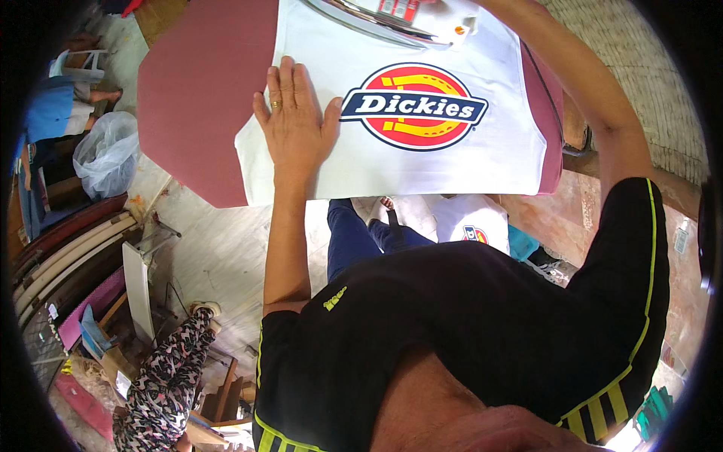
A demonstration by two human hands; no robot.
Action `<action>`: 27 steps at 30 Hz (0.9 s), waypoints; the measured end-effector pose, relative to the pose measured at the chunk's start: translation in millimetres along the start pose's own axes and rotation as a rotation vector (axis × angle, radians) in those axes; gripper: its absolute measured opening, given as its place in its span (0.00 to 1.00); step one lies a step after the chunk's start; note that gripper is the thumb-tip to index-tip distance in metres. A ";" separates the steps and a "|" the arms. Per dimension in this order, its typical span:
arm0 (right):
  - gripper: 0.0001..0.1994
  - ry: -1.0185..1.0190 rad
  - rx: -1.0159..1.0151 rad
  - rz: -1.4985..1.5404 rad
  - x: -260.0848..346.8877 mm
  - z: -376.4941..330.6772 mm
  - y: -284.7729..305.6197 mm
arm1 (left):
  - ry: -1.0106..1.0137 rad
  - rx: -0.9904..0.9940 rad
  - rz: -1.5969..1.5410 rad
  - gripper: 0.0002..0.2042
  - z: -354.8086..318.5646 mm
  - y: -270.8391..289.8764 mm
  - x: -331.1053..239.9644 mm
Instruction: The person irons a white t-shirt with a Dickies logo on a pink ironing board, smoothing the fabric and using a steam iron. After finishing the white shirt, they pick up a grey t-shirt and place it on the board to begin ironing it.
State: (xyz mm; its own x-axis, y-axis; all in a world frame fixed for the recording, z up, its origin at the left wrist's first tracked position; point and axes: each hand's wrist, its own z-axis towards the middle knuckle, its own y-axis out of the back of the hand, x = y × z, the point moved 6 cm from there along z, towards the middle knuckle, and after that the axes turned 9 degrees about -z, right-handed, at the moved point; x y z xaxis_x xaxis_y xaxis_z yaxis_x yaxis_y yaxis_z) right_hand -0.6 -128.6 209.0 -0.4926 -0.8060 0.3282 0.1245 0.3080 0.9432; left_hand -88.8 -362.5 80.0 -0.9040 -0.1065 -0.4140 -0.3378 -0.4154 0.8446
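Observation:
A white T-shirt (422, 169) with a red, yellow and dark blue printed emblem lies spread over a padded, dusty-pink ironing board (192, 113). My left hand (294, 124) rests flat on the shirt, left of the emblem, fingers stretched out and a ring on one of them. At the top edge sits a clothes iron (410, 26) with a shiny metal rim and a white body, partly cut off by the picture. My right arm reaches up past the iron's right side, and its hand is beyond the top edge.
Another white shirt (471, 218) with a similar emblem lies below the board's near edge. On the left are a clear plastic bag (107, 154), stacked boards (71, 256) and a person in blue (49, 109). Someone in camouflage-patterned clothes (162, 384) is at lower left.

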 end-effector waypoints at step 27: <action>0.22 1.057 0.073 -0.083 89.3 -0.7 -29.3 | 0.236 -0.541 -0.875 0.21 -24.8 39.1 40.8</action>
State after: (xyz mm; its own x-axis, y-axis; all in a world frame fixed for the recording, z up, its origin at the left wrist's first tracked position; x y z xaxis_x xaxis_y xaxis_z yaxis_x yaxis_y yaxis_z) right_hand -47.6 -209.9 210.7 0.5061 -0.8447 0.1743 0.0554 0.2336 0.9708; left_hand -132.4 -405.5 87.8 -0.3079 0.2763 -0.9104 -0.6335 -0.7735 -0.0205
